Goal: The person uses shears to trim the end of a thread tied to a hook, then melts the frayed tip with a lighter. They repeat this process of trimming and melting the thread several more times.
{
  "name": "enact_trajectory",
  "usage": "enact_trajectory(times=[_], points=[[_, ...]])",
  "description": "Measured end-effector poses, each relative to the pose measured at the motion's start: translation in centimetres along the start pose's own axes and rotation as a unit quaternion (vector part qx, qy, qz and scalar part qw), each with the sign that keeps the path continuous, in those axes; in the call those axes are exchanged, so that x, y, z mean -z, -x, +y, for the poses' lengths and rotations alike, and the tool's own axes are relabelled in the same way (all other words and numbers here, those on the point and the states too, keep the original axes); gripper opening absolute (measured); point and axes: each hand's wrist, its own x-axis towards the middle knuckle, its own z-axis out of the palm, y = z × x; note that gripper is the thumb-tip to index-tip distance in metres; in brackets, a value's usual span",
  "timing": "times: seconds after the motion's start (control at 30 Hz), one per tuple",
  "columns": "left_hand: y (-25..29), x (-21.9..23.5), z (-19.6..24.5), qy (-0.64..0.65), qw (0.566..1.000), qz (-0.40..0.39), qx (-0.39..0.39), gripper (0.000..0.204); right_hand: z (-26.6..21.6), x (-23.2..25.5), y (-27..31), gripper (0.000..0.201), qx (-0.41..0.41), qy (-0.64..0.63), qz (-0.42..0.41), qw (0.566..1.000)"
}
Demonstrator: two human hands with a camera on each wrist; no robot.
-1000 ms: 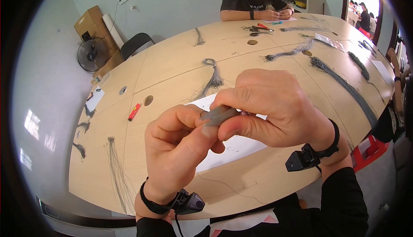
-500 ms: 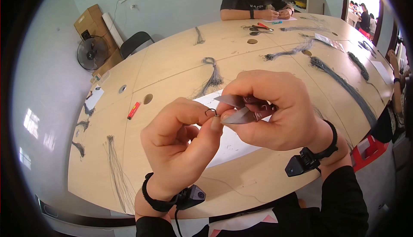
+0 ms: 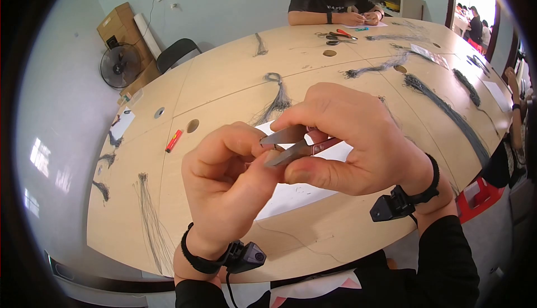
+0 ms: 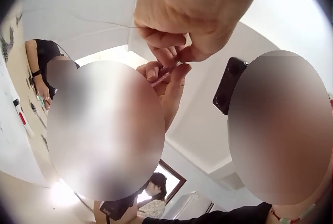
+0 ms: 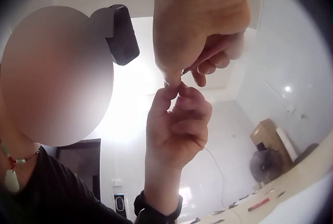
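In the head view my left hand [image 3: 226, 179] pinches a small dark fish hook [image 3: 271, 146] between thumb and forefinger, its shape mostly hidden now by fingers and blades. A thin line [image 4: 104, 22] trails from the left hand in the left wrist view. My right hand [image 3: 352, 140] holds small thread snips [image 3: 291, 154] with reddish handles. Their two grey blades stand apart, tips right at the left thumb and forefinger. Both hands are raised together above a white paper sheet [image 3: 293, 201].
Bundles of hooked line lie about the table: one ahead [image 3: 275, 98], one at left [image 3: 146, 213], a long one at right [image 3: 447, 112]. A red marker-like stick [image 3: 174, 140] lies left. Another person [image 3: 321, 3] sits across, near pliers [image 3: 342, 34].
The snips were over the left fingertips with blades together, then drew back right and spread, baring the hook. Now the parted blades have come left again over the left fingertips.
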Motion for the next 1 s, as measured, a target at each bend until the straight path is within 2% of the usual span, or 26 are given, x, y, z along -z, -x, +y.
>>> enact_trajectory(times=[0.33,0.7,0.87,0.97,1.0], points=[[0.1,-0.22,0.35,-0.048,0.999,0.006,0.007,0.007,0.26,0.11,0.05,0.032,0.009,0.044,-0.011,0.999],[-0.04,-0.09,-0.19,-0.075,0.996,0.015,-0.047,0.006,-0.01,0.01,0.04,0.028,-0.004,0.067,0.001,0.998],[-0.15,-0.35,-0.16,-0.086,0.995,0.025,-0.049,0.005,-0.04,0.07,0.02,0.025,0.001,0.079,0.0,0.997],[-0.11,-0.58,0.34,-0.089,0.994,0.034,-0.044,0.005,0.12,-0.05,0.19,0.025,0.013,0.101,0.019,0.995],[-0.06,-0.63,0.51,-0.095,0.994,0.04,-0.039,0.004,0.23,-0.09,0.24,0.025,-0.01,0.073,0.029,0.997]])
